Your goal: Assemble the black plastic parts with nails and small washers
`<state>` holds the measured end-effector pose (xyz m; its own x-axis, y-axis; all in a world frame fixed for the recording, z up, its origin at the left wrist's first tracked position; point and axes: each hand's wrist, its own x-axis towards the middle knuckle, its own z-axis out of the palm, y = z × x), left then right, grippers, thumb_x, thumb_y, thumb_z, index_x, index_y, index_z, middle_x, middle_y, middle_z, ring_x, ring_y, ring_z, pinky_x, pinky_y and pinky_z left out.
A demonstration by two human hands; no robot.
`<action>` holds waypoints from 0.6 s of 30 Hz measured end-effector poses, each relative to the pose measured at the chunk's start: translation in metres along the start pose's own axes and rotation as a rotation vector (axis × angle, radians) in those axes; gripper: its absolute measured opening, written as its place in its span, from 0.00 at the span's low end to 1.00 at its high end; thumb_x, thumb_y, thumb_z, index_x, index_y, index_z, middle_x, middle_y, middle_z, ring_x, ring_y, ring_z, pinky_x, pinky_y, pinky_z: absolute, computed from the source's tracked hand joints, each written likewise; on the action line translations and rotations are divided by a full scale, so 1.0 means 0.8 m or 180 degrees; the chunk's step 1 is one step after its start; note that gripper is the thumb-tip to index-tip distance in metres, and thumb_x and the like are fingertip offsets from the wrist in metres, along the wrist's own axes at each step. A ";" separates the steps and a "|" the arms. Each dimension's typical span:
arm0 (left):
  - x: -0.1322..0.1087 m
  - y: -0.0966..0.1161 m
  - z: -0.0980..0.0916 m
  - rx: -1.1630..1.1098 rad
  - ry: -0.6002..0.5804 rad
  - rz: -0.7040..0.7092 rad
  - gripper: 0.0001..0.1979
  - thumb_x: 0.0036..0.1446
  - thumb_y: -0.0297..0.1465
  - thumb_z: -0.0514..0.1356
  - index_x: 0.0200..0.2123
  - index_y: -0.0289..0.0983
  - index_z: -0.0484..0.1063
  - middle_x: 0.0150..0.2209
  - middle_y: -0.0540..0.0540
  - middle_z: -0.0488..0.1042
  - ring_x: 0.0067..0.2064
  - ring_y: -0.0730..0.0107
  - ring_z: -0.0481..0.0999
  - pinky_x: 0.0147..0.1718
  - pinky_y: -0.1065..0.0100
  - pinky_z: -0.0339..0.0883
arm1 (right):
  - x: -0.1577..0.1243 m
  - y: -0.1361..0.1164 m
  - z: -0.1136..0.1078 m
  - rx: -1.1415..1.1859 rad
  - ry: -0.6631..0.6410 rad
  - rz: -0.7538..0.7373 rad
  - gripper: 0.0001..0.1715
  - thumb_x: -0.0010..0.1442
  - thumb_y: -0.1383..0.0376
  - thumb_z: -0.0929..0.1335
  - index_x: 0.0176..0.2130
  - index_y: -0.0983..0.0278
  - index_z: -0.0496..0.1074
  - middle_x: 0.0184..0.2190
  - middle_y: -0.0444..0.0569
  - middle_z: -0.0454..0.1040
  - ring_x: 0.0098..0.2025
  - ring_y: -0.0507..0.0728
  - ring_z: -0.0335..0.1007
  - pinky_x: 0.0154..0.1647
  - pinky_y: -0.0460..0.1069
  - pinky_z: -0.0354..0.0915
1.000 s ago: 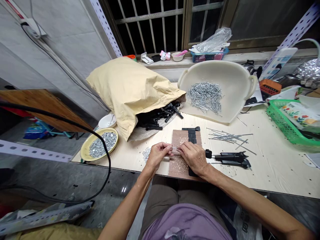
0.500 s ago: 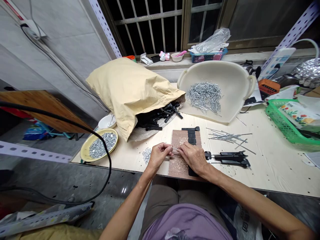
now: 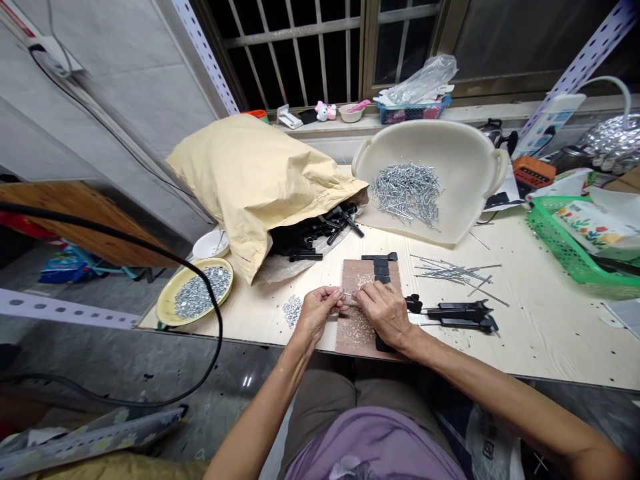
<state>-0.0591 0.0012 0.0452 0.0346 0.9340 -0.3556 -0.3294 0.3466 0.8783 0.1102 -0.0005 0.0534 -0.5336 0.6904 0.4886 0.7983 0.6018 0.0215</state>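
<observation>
My left hand (image 3: 316,311) and my right hand (image 3: 384,312) meet just over the brown board (image 3: 361,272). Both pinch tight on one metal pin (image 3: 349,294). It runs between my fingertips, above the board's near half. Black parts (image 3: 383,269) lie on the board's far end.

In the lower middle of the frame, the left hand (image 3: 317,312) and the right hand (image 3: 385,310) met over a mat (image 3: 357,273) at the near edge of the table (image 3: 550,333), the 2 pinching a pin (image 3: 350,295) between them. Just left of the mat lay a heap of small pieces (image 3: 291,310). Farther left a plate (image 3: 170,308) sat at the table's corner, with a bowl (image 3: 210,243) behind it. A sack (image 3: 250,173) lay behind the mat to the upper left, parts (image 3: 315,237) spilling from its mouth. A basin (image 3: 470,167) holding nails (image 3: 407,193) stood at the upper right. Loose pins (image 3: 455,273) and assembled parts (image 3: 460,315) lay right of the mat, and a basket (image 3: 565,247) sat at the right edge.
</observation>
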 end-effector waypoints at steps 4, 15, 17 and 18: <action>0.000 -0.004 -0.001 0.0296 0.0021 0.0301 0.19 0.43 0.39 0.68 0.32 0.30 0.72 0.21 0.52 0.70 0.23 0.74 0.74 0.27 0.70 0.71 | 0.001 0.002 -0.001 0.0385 -0.0324 0.0402 0.13 0.66 0.65 0.60 0.31 0.63 0.68 0.28 0.46 0.70 0.30 0.52 0.62 0.30 0.49 0.49; 0.002 -0.009 -0.003 0.0440 -0.0046 0.0403 0.17 0.46 0.39 0.66 0.33 0.30 0.72 0.21 0.52 0.71 0.24 0.73 0.74 0.28 0.69 0.70 | -0.001 0.007 0.003 0.0948 -0.0733 0.0687 0.17 0.67 0.60 0.56 0.33 0.64 0.68 0.32 0.48 0.70 0.29 0.51 0.64 0.27 0.46 0.49; 0.000 -0.006 -0.002 0.0536 -0.0025 0.0455 0.16 0.47 0.38 0.66 0.33 0.30 0.72 0.21 0.51 0.71 0.24 0.74 0.74 0.28 0.70 0.70 | -0.001 0.009 0.007 0.1438 -0.0836 0.0849 0.18 0.67 0.59 0.56 0.32 0.64 0.66 0.30 0.47 0.70 0.28 0.51 0.63 0.26 0.46 0.50; 0.000 -0.004 -0.001 0.0603 -0.0016 0.0496 0.16 0.47 0.37 0.66 0.33 0.30 0.72 0.22 0.51 0.71 0.24 0.74 0.74 0.28 0.71 0.70 | 0.000 0.011 0.010 0.1752 -0.0949 0.0941 0.19 0.67 0.58 0.56 0.30 0.64 0.65 0.28 0.45 0.70 0.27 0.50 0.63 0.26 0.45 0.50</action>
<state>-0.0589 -0.0003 0.0419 0.0021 0.9777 -0.2098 -0.1482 0.2078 0.9669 0.1154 0.0080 0.0465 -0.4324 0.8902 0.1434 0.7062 0.4333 -0.5600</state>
